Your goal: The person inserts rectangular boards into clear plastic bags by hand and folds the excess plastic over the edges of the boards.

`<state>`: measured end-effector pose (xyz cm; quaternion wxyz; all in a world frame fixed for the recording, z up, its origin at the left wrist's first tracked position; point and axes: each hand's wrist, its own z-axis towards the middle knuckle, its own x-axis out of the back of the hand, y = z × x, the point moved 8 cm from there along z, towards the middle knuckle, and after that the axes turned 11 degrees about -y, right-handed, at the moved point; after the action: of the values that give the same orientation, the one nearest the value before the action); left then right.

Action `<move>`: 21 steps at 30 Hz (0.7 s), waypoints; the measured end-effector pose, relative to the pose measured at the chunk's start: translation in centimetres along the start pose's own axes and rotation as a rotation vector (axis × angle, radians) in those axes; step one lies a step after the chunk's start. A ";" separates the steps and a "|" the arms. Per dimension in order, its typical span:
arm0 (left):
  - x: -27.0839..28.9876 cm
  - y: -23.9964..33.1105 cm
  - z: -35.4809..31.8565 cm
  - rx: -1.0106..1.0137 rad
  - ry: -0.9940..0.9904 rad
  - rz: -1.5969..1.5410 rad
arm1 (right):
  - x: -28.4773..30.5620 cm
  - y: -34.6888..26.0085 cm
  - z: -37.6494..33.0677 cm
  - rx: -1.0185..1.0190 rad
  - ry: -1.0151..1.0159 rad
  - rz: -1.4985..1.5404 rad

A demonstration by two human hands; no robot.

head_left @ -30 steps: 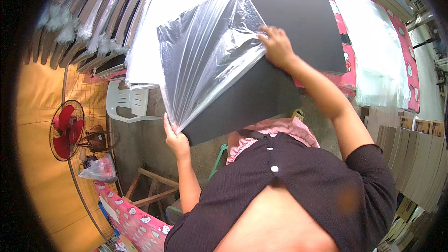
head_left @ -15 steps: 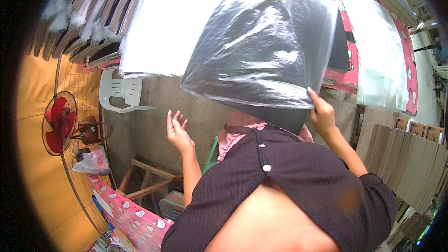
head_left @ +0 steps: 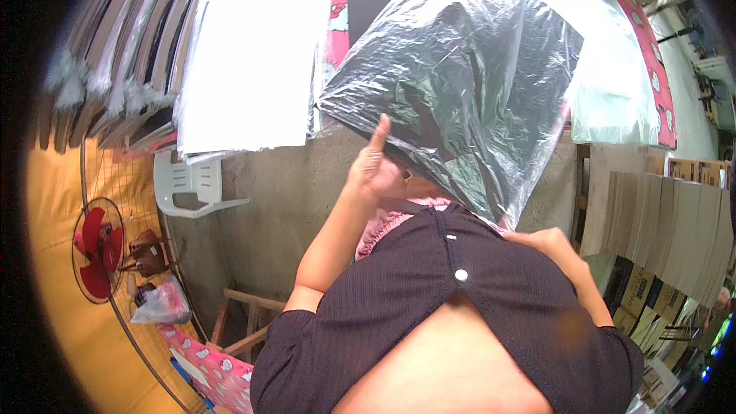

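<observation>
Plastic dominates the view: a large clear crinkled plastic bag over a dark flat board fills the twelve-to-two o'clock area. At ten o'clock lie white plastic-wrapped flat sheets. Near centre, the left hand is released, fingers up, touching the bag's lower edge. At four o'clock, the right hand pinches the bag's bottom corner.

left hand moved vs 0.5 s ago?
Yes. The left hand has risen and shifted right, away from the white plastic chair, now touching the clear plastic bag.
</observation>
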<state>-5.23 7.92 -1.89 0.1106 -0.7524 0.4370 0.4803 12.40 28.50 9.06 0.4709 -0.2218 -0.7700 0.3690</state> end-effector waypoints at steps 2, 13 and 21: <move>0.0 -1.4 0.7 -0.030 0.050 -0.012 | 2.2 4.1 0.5 -0.239 0.176 0.408; 2.7 19.7 -9.9 -1.031 0.621 0.477 | -0.6 -2.8 17.2 0.058 0.012 0.545; 14.7 29.1 -17.9 -0.962 1.426 0.917 | 13.9 8.4 10.7 -0.205 0.770 0.150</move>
<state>-13.96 -27.92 2.60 -0.6966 -0.5884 0.4089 0.0357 -3.54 39.52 7.35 0.6721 -0.4455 -0.5517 0.2135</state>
